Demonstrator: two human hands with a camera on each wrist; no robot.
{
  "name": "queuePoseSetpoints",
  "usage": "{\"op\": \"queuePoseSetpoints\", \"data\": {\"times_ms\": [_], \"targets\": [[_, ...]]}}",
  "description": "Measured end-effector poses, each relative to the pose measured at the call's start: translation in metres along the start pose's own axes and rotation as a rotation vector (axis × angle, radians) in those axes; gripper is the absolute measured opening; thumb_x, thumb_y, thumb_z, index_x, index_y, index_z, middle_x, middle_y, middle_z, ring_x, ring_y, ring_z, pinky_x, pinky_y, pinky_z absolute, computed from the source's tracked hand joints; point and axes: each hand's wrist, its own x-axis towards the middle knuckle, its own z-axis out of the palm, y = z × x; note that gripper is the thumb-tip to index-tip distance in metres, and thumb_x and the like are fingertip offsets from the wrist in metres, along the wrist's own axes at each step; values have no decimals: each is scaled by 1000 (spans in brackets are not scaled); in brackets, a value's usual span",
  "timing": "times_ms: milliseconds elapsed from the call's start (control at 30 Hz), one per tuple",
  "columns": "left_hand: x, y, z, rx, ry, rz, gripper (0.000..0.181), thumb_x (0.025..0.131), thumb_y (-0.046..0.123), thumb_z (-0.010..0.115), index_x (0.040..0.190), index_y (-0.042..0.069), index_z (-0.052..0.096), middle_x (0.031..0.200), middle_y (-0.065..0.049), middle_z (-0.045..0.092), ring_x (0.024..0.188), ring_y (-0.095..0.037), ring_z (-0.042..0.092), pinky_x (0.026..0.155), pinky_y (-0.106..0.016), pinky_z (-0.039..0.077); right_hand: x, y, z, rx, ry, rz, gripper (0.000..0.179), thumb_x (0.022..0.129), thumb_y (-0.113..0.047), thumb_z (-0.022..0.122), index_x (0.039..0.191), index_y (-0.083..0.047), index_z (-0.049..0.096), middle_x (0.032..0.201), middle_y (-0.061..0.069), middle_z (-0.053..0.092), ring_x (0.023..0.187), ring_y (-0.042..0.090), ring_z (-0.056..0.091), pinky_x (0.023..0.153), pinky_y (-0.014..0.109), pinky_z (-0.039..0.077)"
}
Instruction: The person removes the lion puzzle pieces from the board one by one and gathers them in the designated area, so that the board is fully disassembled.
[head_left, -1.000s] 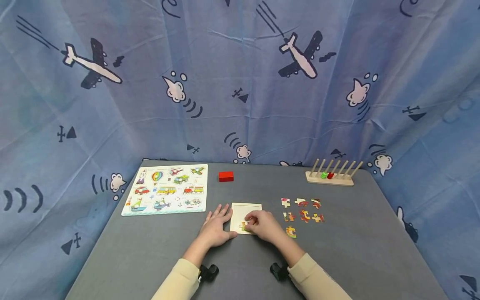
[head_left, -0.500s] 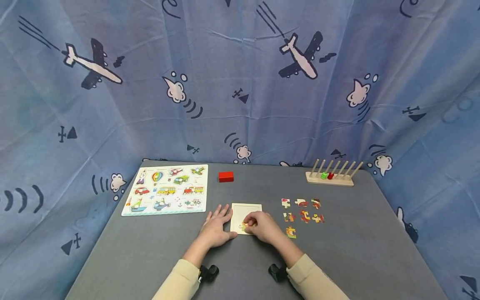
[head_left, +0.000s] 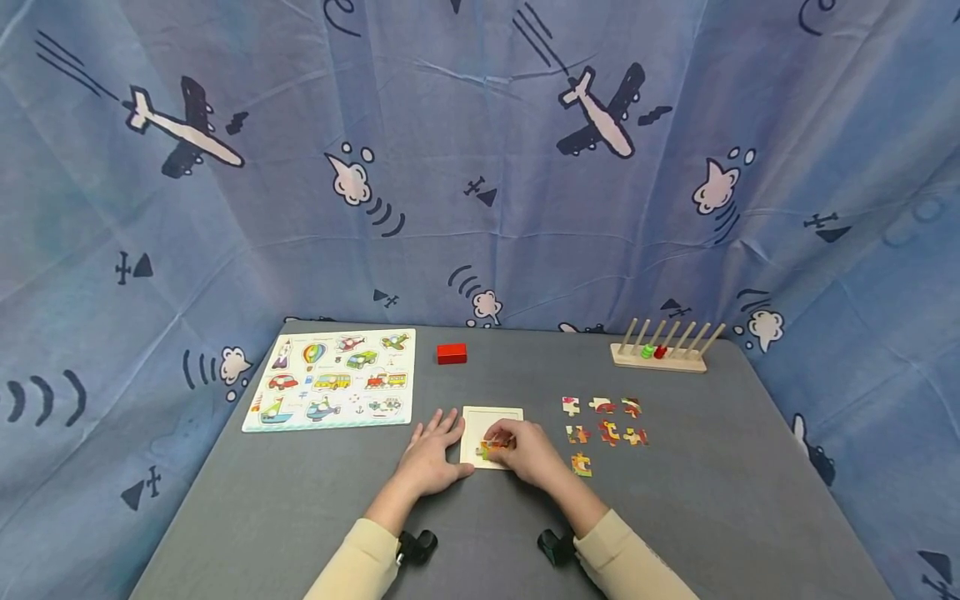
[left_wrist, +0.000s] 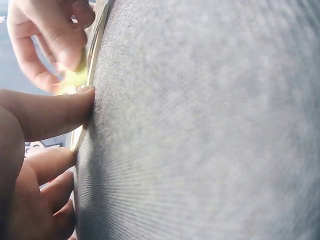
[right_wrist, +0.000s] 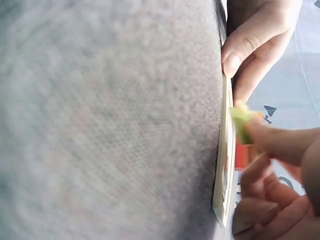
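Note:
A small square wooden puzzle tray lies at the middle of the table. My left hand rests spread beside its left side, thumb at the lower left corner and index finger at the left edge. Between thumb and fingers, my right hand pinches a jigsaw piece, green and yellow on its printed face. It holds the piece tilted over the lower left of the tray; fingers cover part of it. Several loose jigsaw pieces lie face up to the right of the right hand.
A picture board with vehicles lies at the back left. Behind the tray sits a red block. A wooden peg stand with green and red beads is at the back right. Patterned blue cloth hangs behind the table.
My right hand has shifted slightly left and turned the piece over the tray, so more orange and red shows on it. The left hand has stayed in place.

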Motion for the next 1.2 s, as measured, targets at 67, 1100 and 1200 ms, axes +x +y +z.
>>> {"op": "queuePoseSetpoints", "data": {"times_ms": [67,1100,1200], "targets": [[0,0,0,-1,-2,-4,80,86,37,78,153,9,45,165,-8,30,156,-33,17,126,-57,12,0,-1,-1,43,21,-4,13,84,-13,82,95,-15,75,79,-6,67,65,6,55,57,22,46],[0,-1,1,4,-7,-4,81,86,37,78,154,8,43,166,-9,30,156,-34,18,125,-58,12,-48,33,-92,103,163,95,17,89,-24,78,102,-13,76,83,0,72,68,18,63,58,25,51],[0,0,0,1,-3,0,81,86,36,78,154,8,43,165,-9,30,156,-34,18,125,-58,11,-55,40,-100,78,183,99,17,89,-24,78,102,-13,76,83,0,71,67,10,61,58,25,51]]}}
